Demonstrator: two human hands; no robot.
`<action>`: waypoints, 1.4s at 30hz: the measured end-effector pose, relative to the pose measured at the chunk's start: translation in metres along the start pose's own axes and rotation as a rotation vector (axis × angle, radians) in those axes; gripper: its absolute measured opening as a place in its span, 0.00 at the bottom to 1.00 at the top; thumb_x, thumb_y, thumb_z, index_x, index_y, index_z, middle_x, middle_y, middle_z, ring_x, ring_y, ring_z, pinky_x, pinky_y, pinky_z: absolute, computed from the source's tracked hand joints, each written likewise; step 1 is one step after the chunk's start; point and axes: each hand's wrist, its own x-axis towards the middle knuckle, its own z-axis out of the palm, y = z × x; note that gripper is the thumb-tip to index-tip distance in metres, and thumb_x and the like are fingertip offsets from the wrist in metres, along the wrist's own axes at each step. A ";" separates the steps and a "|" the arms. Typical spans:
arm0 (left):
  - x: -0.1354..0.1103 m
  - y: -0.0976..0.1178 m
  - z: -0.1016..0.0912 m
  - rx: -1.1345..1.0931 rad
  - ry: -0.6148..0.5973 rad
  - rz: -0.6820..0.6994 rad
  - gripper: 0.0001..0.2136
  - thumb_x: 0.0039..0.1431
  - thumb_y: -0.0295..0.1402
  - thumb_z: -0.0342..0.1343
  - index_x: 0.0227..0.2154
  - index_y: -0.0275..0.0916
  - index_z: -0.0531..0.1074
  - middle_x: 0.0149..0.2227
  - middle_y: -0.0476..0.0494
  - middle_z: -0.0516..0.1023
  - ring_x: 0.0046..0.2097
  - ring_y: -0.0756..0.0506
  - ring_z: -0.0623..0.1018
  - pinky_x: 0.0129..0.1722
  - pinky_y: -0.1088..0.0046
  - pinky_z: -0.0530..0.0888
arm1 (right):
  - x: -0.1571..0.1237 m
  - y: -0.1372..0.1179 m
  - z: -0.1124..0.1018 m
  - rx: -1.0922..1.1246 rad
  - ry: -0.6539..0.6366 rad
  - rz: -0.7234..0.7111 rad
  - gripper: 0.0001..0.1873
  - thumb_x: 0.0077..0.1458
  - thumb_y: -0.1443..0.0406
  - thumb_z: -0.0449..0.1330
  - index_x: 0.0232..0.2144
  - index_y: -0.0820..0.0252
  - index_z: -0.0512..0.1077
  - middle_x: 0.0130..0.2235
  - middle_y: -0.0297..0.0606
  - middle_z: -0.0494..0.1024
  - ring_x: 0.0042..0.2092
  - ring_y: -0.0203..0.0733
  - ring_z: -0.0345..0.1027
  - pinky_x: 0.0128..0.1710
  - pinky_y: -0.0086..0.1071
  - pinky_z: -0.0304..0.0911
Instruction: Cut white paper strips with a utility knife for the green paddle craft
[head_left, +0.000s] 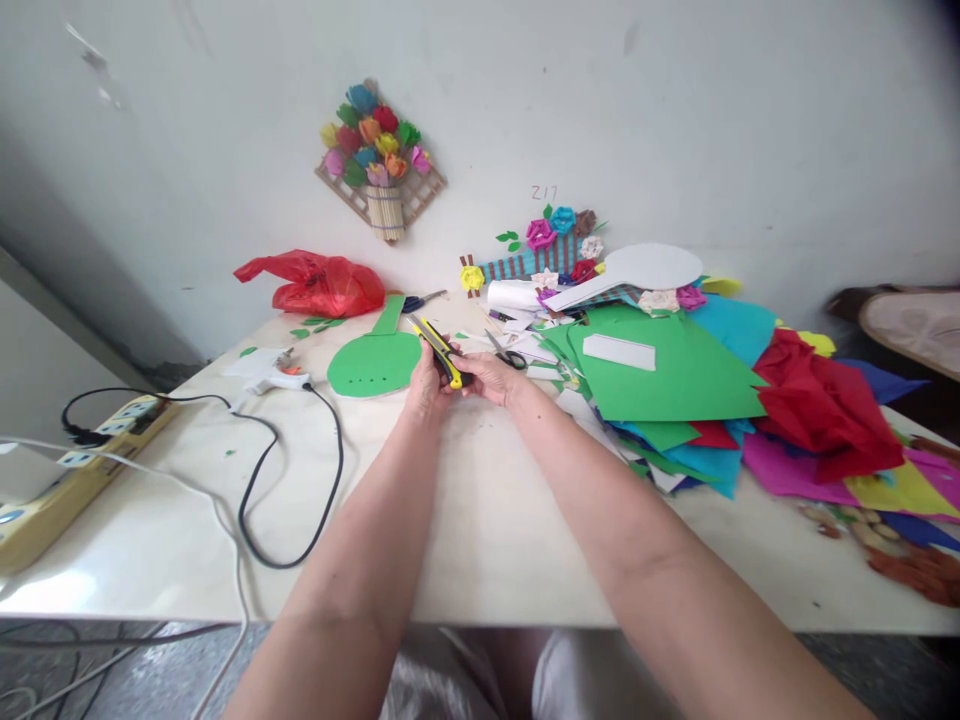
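A yellow and black utility knife (441,352) is held between both hands over the middle of the table, its tip pointing up and to the left. My left hand (426,382) is closed around its left side. On the knife's lower end, the fingers of my right hand (491,379) are closed too. Just left of the hands lies a green paper guitar-like shape (367,362) with a round body, a strip neck and a row of small dark holes. Black-handled scissors (511,357) rest open beside my right hand.
Left are a white glue gun (276,377), its black cord (339,450) and a power strip (82,475). A red plastic bag (322,285) sits at the back. Green sheets (675,375) and crumpled red paper (825,405) are piled right, below a white cutout (652,266).
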 end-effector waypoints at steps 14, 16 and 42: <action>-0.006 -0.006 0.006 -0.016 -0.109 -0.040 0.19 0.68 0.50 0.48 0.44 0.39 0.71 0.28 0.50 0.78 0.12 0.56 0.60 0.08 0.78 0.58 | 0.000 0.005 0.007 -0.083 0.168 -0.065 0.17 0.57 0.55 0.63 0.26 0.61 0.67 0.17 0.28 0.70 0.15 0.30 0.60 0.12 0.23 0.56; -0.006 -0.007 0.006 -0.010 -0.104 -0.032 0.19 0.69 0.50 0.47 0.44 0.39 0.71 0.28 0.50 0.78 0.12 0.55 0.60 0.08 0.78 0.58 | 0.000 0.006 0.007 -0.091 0.188 -0.081 0.19 0.54 0.52 0.65 0.25 0.60 0.67 0.16 0.28 0.70 0.15 0.30 0.59 0.12 0.23 0.54; 0.006 -0.004 0.012 -0.013 -0.046 0.083 0.07 0.62 0.37 0.60 0.35 0.38 0.76 0.32 0.47 0.81 0.35 0.50 0.78 0.35 0.78 0.70 | 0.008 -0.001 0.014 0.037 0.233 -0.449 0.21 0.42 0.63 0.72 0.40 0.55 0.73 0.34 0.29 0.79 0.43 0.35 0.73 0.40 0.25 0.69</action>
